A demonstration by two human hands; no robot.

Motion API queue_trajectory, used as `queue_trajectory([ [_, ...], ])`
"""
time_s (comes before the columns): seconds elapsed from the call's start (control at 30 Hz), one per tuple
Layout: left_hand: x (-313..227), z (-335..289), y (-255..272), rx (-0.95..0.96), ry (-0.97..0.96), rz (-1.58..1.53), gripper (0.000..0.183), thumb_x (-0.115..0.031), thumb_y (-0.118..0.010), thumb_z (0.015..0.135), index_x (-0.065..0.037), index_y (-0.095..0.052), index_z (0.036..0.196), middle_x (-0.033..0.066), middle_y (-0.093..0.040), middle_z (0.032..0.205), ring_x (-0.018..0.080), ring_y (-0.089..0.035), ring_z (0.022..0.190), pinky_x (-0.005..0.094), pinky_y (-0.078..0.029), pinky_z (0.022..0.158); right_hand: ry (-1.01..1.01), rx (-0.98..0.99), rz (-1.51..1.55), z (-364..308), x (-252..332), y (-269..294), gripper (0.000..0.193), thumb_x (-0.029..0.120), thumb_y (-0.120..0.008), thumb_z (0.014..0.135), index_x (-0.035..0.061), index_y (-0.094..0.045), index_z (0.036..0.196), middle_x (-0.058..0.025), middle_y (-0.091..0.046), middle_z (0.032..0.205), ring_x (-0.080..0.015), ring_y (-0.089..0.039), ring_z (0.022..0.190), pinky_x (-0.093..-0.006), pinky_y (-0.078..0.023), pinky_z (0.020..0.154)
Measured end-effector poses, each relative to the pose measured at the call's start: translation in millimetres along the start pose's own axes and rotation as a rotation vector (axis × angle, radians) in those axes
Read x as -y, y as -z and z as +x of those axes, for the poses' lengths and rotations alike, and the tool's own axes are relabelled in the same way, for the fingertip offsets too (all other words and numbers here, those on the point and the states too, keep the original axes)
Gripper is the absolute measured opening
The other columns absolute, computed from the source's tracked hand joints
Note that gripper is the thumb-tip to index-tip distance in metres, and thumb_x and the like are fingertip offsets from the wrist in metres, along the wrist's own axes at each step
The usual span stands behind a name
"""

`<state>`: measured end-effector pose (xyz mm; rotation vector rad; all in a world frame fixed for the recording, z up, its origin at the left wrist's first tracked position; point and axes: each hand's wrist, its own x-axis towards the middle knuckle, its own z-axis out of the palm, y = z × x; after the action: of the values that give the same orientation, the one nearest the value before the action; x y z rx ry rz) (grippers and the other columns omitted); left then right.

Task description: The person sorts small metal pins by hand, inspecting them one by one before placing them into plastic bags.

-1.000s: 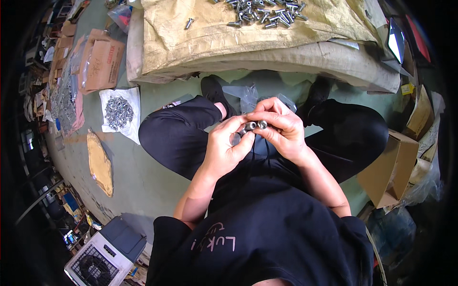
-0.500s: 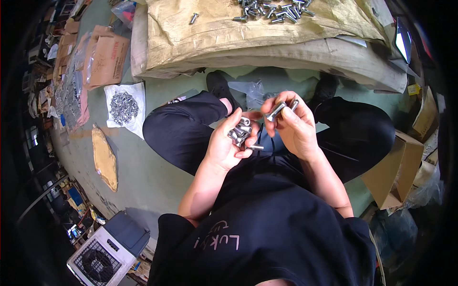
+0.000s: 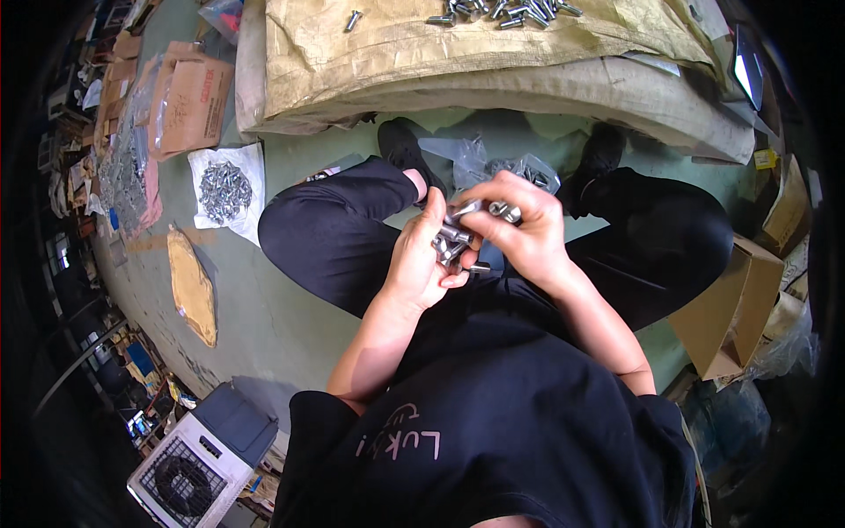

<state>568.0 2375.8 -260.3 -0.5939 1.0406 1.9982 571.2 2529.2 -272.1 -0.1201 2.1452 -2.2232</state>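
Observation:
Above my lap, my left hand is cupped palm up, its fingers curled round several shiny metal bolts. My right hand is closed over it from the right, thumb and fingers pinching bolts. One bolt in the right hand shows its end toward me, and another reaches over the left hand's fingers. How many the right hand holds I cannot tell. More loose bolts lie in a heap on the tan sheet in front, with a single bolt apart to the left.
On the floor at left, a white sheet bears a pile of small metal parts. A clear plastic bag lies between my feet. Cardboard boxes stand at left and right. A fan unit is at lower left.
My right hand has moved left and turned knuckles up, bringing its bolts against those in my left hand. The left hand stays nearly in place, still holding bolts.

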Motion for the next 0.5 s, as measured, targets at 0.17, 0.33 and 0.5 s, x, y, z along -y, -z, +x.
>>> queue_trajectory([
  [0.17, -7.0, 4.2, 2.5, 0.203, 0.101, -0.245, 0.066, -0.058, -0.029, 0.085, 0.000, -0.048, 0.112, 0.0058, -0.051, 0.068, 0.0084, -0.048, 0.049, 0.0173, -0.031, 0.030, -0.354, -0.132, 1.061, 0.2, 5.1, 10.8, 0.011, 0.004, -0.061, 0.075, 0.0049, -0.050, 0.073, 0.0003, -0.050, 0.068, -0.0057, -0.044, 0.059, -0.0200, -0.035, 0.044],
  [0.33, -2.6, 7.4, 3.2, 0.270, 0.139, -0.306, 0.068, -0.058, -0.025, 0.086, -0.001, -0.043, 0.119, 0.0072, -0.049, 0.068, 0.0111, -0.043, 0.051, 0.0175, -0.029, 0.028, -0.331, 0.000, 0.514, -7.4, 12.7, 8.2, 0.009, 0.003, -0.065, 0.074, 0.0002, -0.058, 0.079, -0.0052, -0.060, 0.073, -0.0093, -0.055, 0.059, -0.0218, -0.046, 0.054],
  [0.5, 0.8, 2.2, -3.7, -0.008, 0.075, -0.139, 0.066, -0.063, -0.025, 0.083, -0.004, -0.054, 0.084, 0.0059, -0.054, 0.063, 0.0131, -0.048, 0.040, 0.0201, -0.028, 0.026, -0.055, 0.068, -0.059, -5.2, 15.9, -2.8, 0.021, 0.002, -0.067, 0.068, 0.0025, -0.062, 0.089, -0.0086, -0.062, 0.079, -0.0165, -0.061, 0.070, -0.0272, -0.048, 0.063],
])
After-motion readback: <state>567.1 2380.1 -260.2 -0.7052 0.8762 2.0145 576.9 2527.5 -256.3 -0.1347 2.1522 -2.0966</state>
